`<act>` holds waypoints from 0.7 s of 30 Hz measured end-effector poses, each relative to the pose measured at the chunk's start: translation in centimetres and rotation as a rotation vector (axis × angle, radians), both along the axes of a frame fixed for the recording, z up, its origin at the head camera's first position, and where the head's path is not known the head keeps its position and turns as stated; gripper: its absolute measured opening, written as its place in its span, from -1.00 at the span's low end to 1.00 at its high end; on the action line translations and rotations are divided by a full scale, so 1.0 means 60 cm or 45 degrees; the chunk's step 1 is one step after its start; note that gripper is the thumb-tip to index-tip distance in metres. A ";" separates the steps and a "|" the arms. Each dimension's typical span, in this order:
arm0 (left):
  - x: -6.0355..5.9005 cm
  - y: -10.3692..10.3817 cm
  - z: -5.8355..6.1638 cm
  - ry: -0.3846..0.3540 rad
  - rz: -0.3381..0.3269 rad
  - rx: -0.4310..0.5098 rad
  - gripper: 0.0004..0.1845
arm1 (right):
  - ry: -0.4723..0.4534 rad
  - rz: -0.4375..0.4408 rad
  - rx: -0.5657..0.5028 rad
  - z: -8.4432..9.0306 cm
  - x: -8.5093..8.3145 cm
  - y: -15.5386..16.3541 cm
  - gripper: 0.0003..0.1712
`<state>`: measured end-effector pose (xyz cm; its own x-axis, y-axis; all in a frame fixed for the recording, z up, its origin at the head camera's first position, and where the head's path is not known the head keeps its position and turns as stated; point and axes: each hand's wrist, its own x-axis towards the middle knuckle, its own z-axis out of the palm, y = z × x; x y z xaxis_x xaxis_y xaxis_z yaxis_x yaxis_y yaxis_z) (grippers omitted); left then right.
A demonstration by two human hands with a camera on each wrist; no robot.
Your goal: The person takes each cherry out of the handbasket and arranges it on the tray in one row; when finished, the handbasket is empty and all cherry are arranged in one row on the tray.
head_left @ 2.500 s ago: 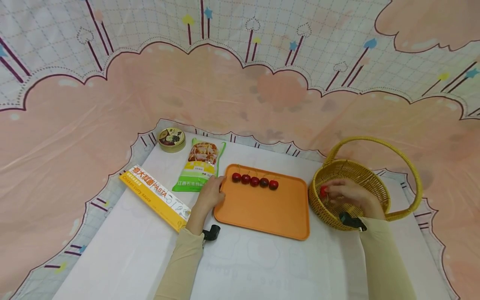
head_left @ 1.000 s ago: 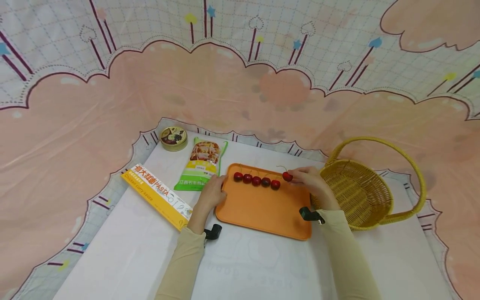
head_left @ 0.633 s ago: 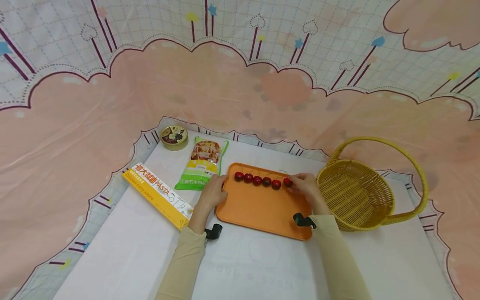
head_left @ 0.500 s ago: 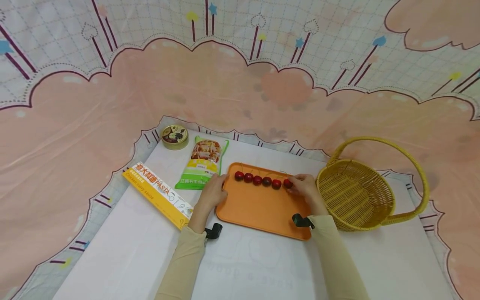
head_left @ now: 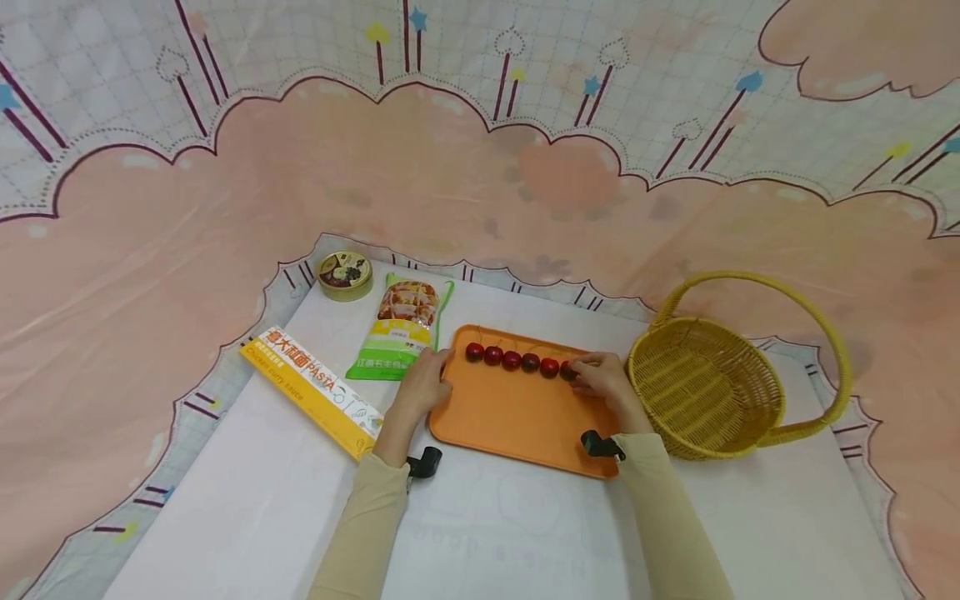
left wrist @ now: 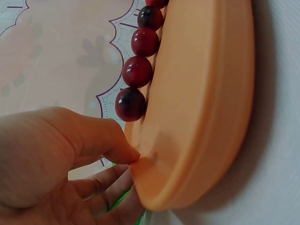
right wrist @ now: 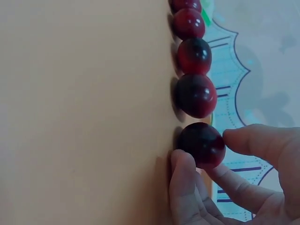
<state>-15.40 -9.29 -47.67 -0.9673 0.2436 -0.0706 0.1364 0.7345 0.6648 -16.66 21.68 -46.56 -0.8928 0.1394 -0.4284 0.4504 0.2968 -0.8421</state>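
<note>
An orange tray [head_left: 517, 417] lies on the white table with several dark red cherries [head_left: 511, 360] in a row along its far side. My left hand [head_left: 426, 382] holds the tray's left rim, thumb on top and fingers under the edge in the left wrist view. At the row's right end my right hand [head_left: 606, 382] pinches one cherry [right wrist: 201, 145] between thumb and fingers. That cherry sits low over the tray, a small gap from its neighbour in the right wrist view; whether it bears on the tray I cannot tell.
A yellow wicker basket [head_left: 705, 392] with a tall handle stands right of the tray. To the left are a green-and-yellow food packet [head_left: 401, 329], a long pasta box [head_left: 315, 392] and a round tin [head_left: 345, 275]. A patterned cloth [head_left: 480, 200] hangs behind.
My right hand has left the basket with a cherry and carried it left and down to the end of the row on the tray. The left hand keeps its hold on the rim.
</note>
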 end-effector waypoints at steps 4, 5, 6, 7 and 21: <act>0.000 -0.002 0.000 -0.010 0.003 0.001 -0.38 | -0.030 0.026 0.015 0.001 -0.003 -0.001 -0.60; 0.000 -0.002 0.000 -0.012 0.005 0.001 -0.38 | -0.031 0.028 0.016 0.001 -0.003 -0.001 -0.60; -0.001 -0.002 0.000 -0.010 0.005 0.003 -0.38 | -0.028 0.029 0.022 0.002 -0.003 -0.001 -0.60; -0.001 -0.003 -0.001 -0.010 0.008 0.001 -0.38 | -0.023 0.032 0.021 0.001 -0.002 -0.002 -0.60; -0.002 0.000 -0.002 0.032 -0.001 -0.036 -0.38 | 0.066 0.040 0.018 -0.011 0.008 -0.001 -0.61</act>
<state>-15.54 -9.31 -47.78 -0.9686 0.2427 -0.0532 0.1534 0.7529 0.6400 -16.19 21.60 -47.22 -0.9177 0.1163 -0.3799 0.3967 0.3221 -0.8596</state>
